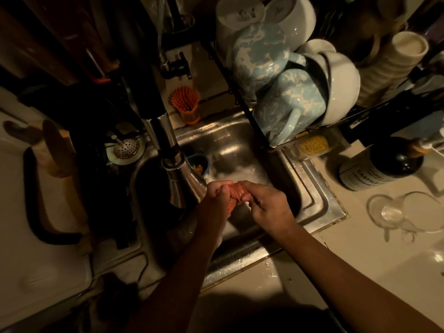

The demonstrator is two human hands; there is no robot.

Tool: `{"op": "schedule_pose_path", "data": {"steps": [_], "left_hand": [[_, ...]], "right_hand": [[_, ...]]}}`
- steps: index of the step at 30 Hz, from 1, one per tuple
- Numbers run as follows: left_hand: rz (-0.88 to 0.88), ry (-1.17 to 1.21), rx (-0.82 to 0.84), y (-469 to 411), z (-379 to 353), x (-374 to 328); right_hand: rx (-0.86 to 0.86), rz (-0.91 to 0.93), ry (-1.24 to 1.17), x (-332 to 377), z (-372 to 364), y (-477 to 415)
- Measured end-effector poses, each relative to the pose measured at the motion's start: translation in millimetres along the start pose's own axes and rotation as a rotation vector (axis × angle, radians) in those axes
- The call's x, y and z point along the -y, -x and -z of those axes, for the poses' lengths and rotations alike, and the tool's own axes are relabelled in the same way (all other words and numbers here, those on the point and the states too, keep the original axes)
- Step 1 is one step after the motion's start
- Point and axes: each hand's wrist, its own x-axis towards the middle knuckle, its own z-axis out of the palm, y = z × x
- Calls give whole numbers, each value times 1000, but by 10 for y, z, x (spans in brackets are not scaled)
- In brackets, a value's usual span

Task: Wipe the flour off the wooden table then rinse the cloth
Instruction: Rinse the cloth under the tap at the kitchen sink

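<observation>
An orange-pink cloth (236, 194) is bunched up between both hands over the steel sink (310, 188). My left hand (216, 200) grips its left end with curled fingers. My right hand (266, 203) grips its right end. The cloth looks wet and twisted. The steel faucet head (182, 179) hangs just left of my hands. Whether water is running I cannot tell. The wooden table is out of view.
A dish rack (286, 92) with blue marbled mugs and white bowls stands behind the sink on the right. An orange brush holder (187, 104) sits at the back. A dark soap bottle (382, 164) and clear glasses (406, 212) are on the right counter. A small strainer (126, 147) lies left.
</observation>
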Motion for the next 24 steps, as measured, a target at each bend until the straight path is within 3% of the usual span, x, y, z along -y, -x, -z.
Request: {"op": "schedule_pose_path", "data": {"steps": [2, 5, 7, 11, 15, 17, 21, 24], "left_hand": [[9, -42, 67, -56, 30, -4], [-116, -68, 300, -93, 172, -46], [-139, -75, 443, -37, 255, -80], [-293, -297, 492, 72, 380, -36], [-792, -659, 116, 150, 432, 6], [-879, -731, 57, 192, 389, -26], [-893, -773, 85, 111, 341, -91], [-641, -740, 85, 58, 270, -107]], "right_hand": [[48, -219, -168, 27, 16, -44], [167, -697, -956, 165, 134, -151], [259, -827, -1191, 206, 200, -191], [248, -841, -1188, 222, 190, -239], [200, -993, -1248, 250, 144, -201], [229, -1056, -1323, 283, 140, -186], [357, -1165, -1321, 363, 199, -203], [329, -1111, -1208, 354, 198, -213]]}}
